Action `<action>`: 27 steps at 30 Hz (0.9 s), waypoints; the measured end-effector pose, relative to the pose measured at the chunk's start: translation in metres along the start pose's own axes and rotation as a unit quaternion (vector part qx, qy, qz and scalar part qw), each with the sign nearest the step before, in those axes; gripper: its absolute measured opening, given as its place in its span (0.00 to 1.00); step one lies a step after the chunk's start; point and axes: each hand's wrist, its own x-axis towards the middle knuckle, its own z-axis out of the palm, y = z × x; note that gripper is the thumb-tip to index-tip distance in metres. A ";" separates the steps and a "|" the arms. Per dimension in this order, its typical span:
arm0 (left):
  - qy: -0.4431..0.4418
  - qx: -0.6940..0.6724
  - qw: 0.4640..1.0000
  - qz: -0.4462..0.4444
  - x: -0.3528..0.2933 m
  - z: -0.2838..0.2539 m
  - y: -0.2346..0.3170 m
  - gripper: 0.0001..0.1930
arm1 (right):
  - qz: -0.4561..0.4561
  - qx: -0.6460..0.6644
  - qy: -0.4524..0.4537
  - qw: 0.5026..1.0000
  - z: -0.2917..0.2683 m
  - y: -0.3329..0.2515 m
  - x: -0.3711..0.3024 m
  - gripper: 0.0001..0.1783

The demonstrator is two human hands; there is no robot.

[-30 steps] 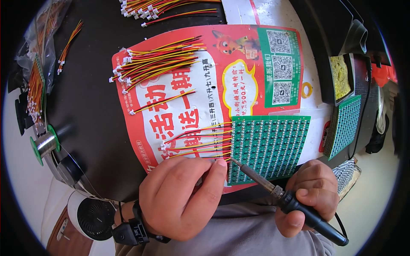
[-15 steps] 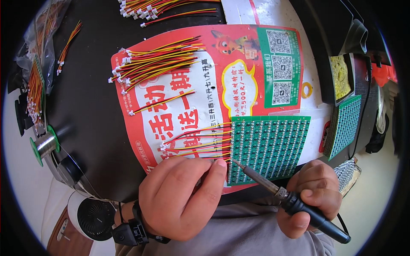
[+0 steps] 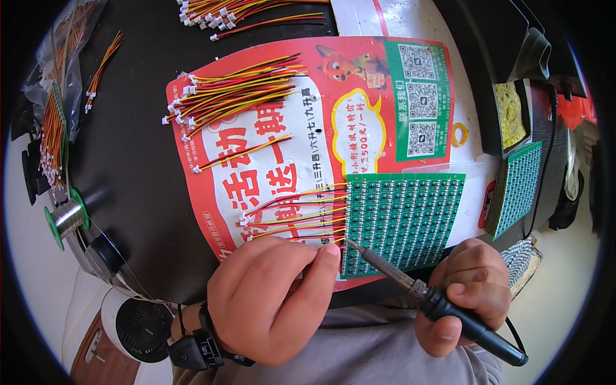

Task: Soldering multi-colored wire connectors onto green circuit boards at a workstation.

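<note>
A green circuit board panel [image 3: 410, 221] with rows of small parts lies in front of me on a red and white printed sheet [image 3: 212, 218]. Several red, black and yellow wires [image 3: 301, 215] run from its left edge. My left hand [image 3: 273, 298] is closed in a pinch at that edge, thumb and fingertip on a thin wire, mostly covered by the hand. A soldering iron [image 3: 443, 308] with a black handle is gripped in my right hand [image 3: 471, 295]. Its tip points left and meets the board's left edge, close beside my left thumb.
Bundles of connector wires [image 3: 237, 93] lie on the sheet's upper part. A solder spool [image 3: 66, 219] stands at the left. On the right are a yellow sponge [image 3: 511, 115] in a black holder, stacked green boards [image 3: 516, 186] and a yellow ring [image 3: 459, 135]. A fan [image 3: 144, 327] sits lower left.
The soldering iron's tip has shifted very slightly left, toward my left fingertips. My right hand moved a little with it; the left hand keeps its pinch.
</note>
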 end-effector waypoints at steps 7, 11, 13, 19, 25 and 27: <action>0.006 0.008 1.000 0.001 0.000 0.001 0.000 0.19 | 0.012 0.022 -0.053 0.998 -0.012 0.000 0.001 0.18; 0.006 0.007 1.000 0.002 0.001 0.001 0.001 0.19 | -0.002 -0.006 -0.015 1.000 -0.001 0.000 0.002 0.18; 0.007 0.009 1.000 0.003 0.000 0.001 0.001 0.19 | -0.003 -0.004 -0.016 1.000 -0.001 0.000 0.002 0.18; 0.003 0.010 1.000 0.008 0.001 0.001 0.000 0.19 | -0.004 -0.009 -0.014 1.000 -0.001 0.000 0.002 0.19; 0.004 0.014 1.000 0.008 0.000 0.001 0.001 0.19 | -0.005 0.008 -0.007 1.000 -0.001 0.001 0.000 0.18; 0.003 0.012 1.000 0.008 0.000 0.001 0.001 0.20 | 0.000 0.011 0.003 1.000 0.000 0.000 -0.001 0.18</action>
